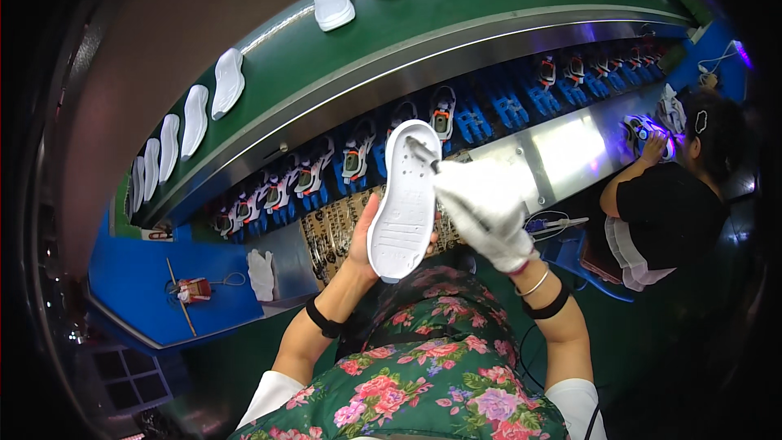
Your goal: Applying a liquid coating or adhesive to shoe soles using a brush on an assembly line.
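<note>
A white shoe sole stands almost upright in front of me, its hollow inner side with rim, holes and ridges turned my way. Wrapped round its lower left edge is my bare left hand, with fingertips showing at the right edge. My right hand, in a white glove, is closed around a slim brush. The brush's dark, blurred tip lies over the sole's upper end, inside the rim. Much of the handle is hidden by the glove, and the gloved fingers are smeared by motion.
A green conveyor belt carries several white soles. Below it, shoe uppers sit on a row of blue holders. A co-worker handles a shoe at right. On the blue table at left stands a red container; a white glove lies nearby.
</note>
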Motion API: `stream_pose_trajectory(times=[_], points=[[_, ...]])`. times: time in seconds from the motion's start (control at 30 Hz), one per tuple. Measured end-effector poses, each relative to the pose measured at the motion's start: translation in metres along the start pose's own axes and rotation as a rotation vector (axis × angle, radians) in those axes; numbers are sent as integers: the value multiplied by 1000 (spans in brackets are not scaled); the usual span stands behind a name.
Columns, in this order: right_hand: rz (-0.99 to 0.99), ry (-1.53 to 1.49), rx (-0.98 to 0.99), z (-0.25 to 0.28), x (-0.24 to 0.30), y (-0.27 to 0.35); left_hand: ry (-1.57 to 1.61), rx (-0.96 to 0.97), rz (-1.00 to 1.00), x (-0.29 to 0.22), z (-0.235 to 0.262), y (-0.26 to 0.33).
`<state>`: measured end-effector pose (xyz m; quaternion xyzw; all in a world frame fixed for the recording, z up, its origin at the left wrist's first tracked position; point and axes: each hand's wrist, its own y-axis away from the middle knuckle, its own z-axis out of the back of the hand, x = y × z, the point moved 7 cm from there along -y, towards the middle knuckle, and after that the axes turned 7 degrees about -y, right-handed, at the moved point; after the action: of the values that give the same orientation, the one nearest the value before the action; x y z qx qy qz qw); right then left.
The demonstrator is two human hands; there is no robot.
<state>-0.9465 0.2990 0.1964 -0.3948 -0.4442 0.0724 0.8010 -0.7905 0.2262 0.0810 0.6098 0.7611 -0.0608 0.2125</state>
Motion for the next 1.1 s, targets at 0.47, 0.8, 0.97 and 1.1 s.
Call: stream_pose_trajectory(times=[0.47,0.8,0.97,1.1], points=[[-943,-1127,-422,10,-32,76,-261,255,-360,-142,-48,-1],[-1114,-939,-393,-23,-86,145,292,-132,-646,-264,9,-67],[-1119,-884,-427,-10,-98,160,-22,-380,-553,-224,-19,-71],[-1147,-894,-433,-14,-97,168,-1132,-562,-581,-272,-47,-92]])
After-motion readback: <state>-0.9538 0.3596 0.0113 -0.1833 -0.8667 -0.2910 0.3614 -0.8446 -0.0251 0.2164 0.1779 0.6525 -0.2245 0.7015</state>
